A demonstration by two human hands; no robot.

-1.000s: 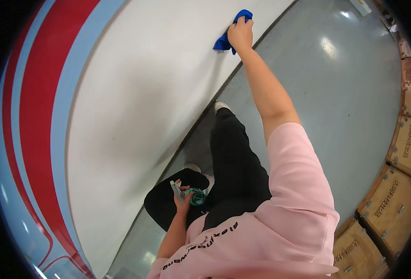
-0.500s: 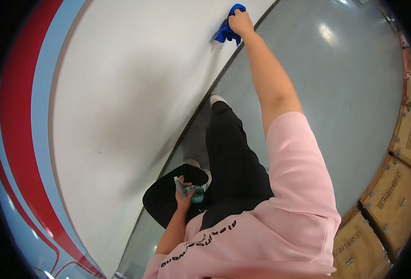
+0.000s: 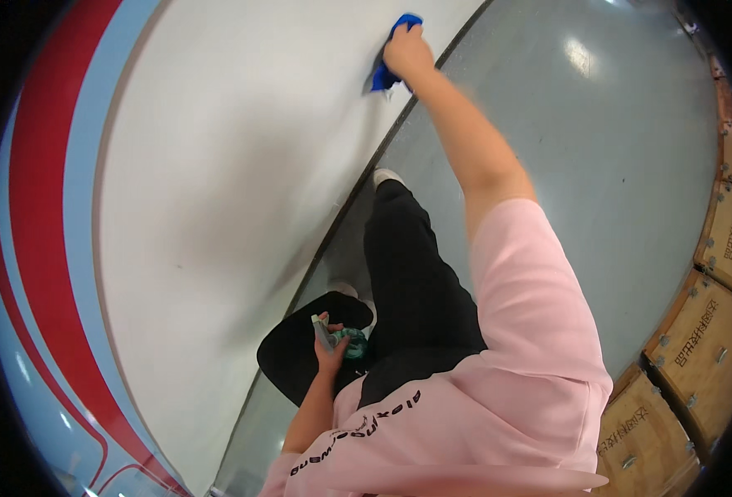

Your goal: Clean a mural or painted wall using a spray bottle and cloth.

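Note:
My right hand (image 3: pixel 409 55) is stretched far forward, closed on a blue cloth (image 3: pixel 382 79) that it presses against the white wall panel (image 3: pixel 242 108) near the panel's lower edge. Down by my lap, my left hand (image 3: pixel 329 346) is wrapped round a spray bottle (image 3: pixel 355 343) with a green, see-through body and a pale grey trigger head. Part of the bottle is covered by my fingers. Light grey shadows of my arm and body fall on the panel.
A dark strip (image 3: pixel 358 184) runs along the panel's foot, beside the grey floor (image 3: pixel 623 166). Wooden crates (image 3: pixel 701 323) with metal fittings line the right side. At the left is a glossy red and blue band (image 3: pixel 47 207). My shoe (image 3: pixel 388 176) rests close to the strip.
My right hand and the blue cloth have slid a little back toward me and to the left along the panel. My left hand with the spray bottle has hardly moved.

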